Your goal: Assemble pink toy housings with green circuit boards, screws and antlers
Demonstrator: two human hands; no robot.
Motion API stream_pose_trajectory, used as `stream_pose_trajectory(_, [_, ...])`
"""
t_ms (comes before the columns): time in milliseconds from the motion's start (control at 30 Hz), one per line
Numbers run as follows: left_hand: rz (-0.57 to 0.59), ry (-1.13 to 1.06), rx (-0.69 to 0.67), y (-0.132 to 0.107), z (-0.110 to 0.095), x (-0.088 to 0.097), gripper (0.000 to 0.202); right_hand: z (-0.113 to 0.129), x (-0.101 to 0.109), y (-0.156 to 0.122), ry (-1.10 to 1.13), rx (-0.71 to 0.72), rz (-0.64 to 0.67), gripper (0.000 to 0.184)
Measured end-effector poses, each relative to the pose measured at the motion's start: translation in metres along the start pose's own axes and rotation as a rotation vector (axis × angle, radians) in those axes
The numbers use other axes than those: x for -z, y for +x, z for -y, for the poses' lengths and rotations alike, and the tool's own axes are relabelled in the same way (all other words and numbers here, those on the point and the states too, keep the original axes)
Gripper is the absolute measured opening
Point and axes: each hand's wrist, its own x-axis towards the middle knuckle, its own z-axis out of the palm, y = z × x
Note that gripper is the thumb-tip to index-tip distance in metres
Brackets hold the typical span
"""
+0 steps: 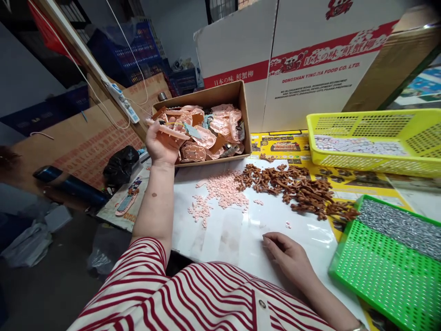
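Observation:
My left hand (161, 146) is raised at the near left corner of a cardboard box (245, 105), closed around a pink plastic shell (172, 132). Thin wires run near the top of that shell. Inside the box lie more pink shells (205, 137), some with circuit boards. My right hand (287, 257) rests low over the white tabletop (223, 243), its fingers curled together; whatever is between them, if anything, is hidden. Two or so tiny pink pieces (288, 225) lie just beyond its fingertips. A loose pile of small pink pieces (223, 191) spreads in front of the box.
Brown branching plastic parts (292, 184) are heaped right of the pink pile. A green basket (389, 271) at right holds small metallic pieces (399, 225). Behind it stands a yellow basket (372, 163) with small whitish pieces. A tall white carton (310, 96) stands at the back, a dark bottle (70, 184) at left.

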Motion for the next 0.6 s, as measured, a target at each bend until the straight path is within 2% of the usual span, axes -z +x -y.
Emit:
stream_pose_trajectory(100, [0.249,-0.138,0.073,-0.029,-0.006,-0.009,0.033,0.005,0.001,0.001,0.098,-0.061,0.022,0.045])
stream_pose_trajectory(133, [0.292,-0.146,0.061,-0.041,-0.006,-0.013,0.035,0.009,0.0,0.002,0.148,-0.091,0.044,0.046])
stream_pose_trajectory(200, [0.342,-0.108,0.065,-0.068,0.001,-0.021,0.047,0.02,-0.004,0.006,0.249,-0.126,0.118,0.046])
stream_pose_trajectory(233, [0.371,-0.07,0.109,-0.082,0.007,-0.024,0.054,0.026,-0.007,0.008,0.286,-0.11,0.166,0.045])
stream_pose_trajectory(333, [0.46,0.011,0.29,-0.127,0.029,-0.029,0.067,0.042,-0.021,0.021,0.301,0.039,0.259,0.037])
stream_pose_trajectory(400, [0.494,0.06,0.423,-0.153,0.044,-0.028,0.073,0.047,-0.029,0.031,0.327,0.045,0.262,0.034])
stream_pose_trajectory(500, [0.528,0.105,0.612,-0.178,0.058,-0.021,0.08,0.047,-0.034,0.041,0.408,0.031,0.251,0.044])
stream_pose_trajectory(600, [0.562,0.064,0.728,-0.187,0.065,-0.014,0.081,0.046,-0.029,0.04,0.479,0.036,0.242,0.058])
